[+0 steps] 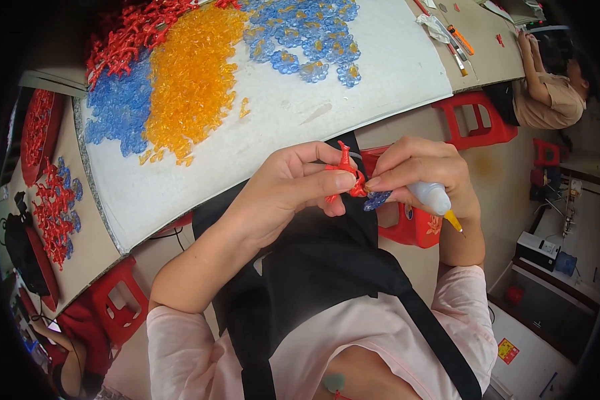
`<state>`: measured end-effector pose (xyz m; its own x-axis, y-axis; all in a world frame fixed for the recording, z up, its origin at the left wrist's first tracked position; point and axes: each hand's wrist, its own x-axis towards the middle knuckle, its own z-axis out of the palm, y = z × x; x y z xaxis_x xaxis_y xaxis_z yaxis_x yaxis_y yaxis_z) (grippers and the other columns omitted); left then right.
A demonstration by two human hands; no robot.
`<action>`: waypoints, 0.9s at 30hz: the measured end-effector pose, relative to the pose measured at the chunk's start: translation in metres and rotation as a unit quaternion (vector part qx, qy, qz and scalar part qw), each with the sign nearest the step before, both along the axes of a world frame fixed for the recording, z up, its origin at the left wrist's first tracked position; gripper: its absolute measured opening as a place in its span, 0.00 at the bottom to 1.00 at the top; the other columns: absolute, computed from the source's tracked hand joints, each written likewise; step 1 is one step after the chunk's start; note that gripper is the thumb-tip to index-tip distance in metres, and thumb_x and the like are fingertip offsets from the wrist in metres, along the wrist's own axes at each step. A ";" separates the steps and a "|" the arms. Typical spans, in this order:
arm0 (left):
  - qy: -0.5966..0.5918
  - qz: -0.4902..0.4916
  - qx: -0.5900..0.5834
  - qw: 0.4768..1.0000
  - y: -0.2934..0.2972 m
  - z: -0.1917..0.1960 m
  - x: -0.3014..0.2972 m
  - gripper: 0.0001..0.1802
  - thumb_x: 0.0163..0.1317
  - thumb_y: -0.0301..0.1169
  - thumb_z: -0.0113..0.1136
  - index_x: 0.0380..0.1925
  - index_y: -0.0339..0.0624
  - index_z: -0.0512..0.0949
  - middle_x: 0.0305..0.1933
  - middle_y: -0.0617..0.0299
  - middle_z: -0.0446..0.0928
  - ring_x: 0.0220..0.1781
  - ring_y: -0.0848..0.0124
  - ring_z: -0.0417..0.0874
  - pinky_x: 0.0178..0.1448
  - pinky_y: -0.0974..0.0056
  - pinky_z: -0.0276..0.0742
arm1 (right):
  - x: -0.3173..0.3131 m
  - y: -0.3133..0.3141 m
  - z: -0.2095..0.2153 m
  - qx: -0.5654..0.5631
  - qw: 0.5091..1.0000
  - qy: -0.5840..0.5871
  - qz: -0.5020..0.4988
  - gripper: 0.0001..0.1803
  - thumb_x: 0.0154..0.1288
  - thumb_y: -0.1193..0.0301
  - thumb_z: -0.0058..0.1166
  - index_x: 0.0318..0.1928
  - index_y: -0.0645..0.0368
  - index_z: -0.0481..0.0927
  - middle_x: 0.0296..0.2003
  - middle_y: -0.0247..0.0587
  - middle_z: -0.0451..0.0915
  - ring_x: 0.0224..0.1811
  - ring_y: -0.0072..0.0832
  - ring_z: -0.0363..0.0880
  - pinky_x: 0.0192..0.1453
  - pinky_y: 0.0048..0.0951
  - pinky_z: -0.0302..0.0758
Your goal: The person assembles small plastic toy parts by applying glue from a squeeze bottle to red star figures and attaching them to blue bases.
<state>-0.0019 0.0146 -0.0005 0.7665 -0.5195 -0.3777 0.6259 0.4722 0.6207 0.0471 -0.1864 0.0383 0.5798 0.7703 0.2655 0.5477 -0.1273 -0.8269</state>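
Over my lap, just off the table's near edge, my left hand (pixel 283 183) pinches a small red plastic figure (pixel 345 157) between thumb and fingers. My right hand (pixel 430 163) meets it from the other side, its fingertips at the figure's lower end. A dark blue translucent piece (pixel 377 201) shows under those fingertips, against or very close to the figure; whether the two are joined I cannot tell. Tucked in the same hand is a white squeeze bottle (pixel 431 196) with a yellow nozzle and thin needle tip pointing down and away from the figure.
On the white-covered table (pixel 280 127) lie heaps of orange pieces (pixel 190 77), blue pieces (pixel 119 103), red figures (pixel 137 33) and blue-orange flower shapes (pixel 307 33). An orange cutter (pixel 461 40) and brushes lie far right. Red stools (pixel 477 120) stand around; another person (pixel 547 93) sits at right.
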 end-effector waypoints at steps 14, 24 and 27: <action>0.016 0.014 0.023 0.999 -0.008 0.004 0.003 0.11 0.55 0.29 0.57 0.36 0.37 0.72 0.33 0.59 0.77 0.26 0.76 0.78 0.33 0.75 0.74 | 0.003 -0.004 -0.003 -0.041 0.999 -0.019 -0.005 0.13 0.40 0.79 0.61 0.33 0.59 0.80 0.29 0.39 0.75 0.30 0.29 0.75 0.30 0.24 0.72; -0.030 -0.017 0.065 0.997 -0.003 0.006 0.008 0.17 0.52 0.26 0.58 0.42 0.35 0.69 0.33 0.56 0.77 0.32 0.74 0.78 0.40 0.73 0.73 | -0.001 -0.001 -0.010 -0.027 0.999 -0.023 -0.035 0.14 0.40 0.80 0.61 0.34 0.59 0.80 0.31 0.39 0.74 0.31 0.27 0.75 0.32 0.22 0.72; -0.032 -0.012 0.077 0.996 -0.003 0.005 0.009 0.16 0.52 0.25 0.58 0.41 0.35 0.69 0.32 0.56 0.77 0.32 0.74 0.78 0.40 0.73 0.73 | -0.003 0.001 -0.008 -0.044 0.996 -0.055 -0.055 0.14 0.40 0.80 0.61 0.33 0.59 0.80 0.30 0.40 0.74 0.31 0.27 0.75 0.31 0.23 0.72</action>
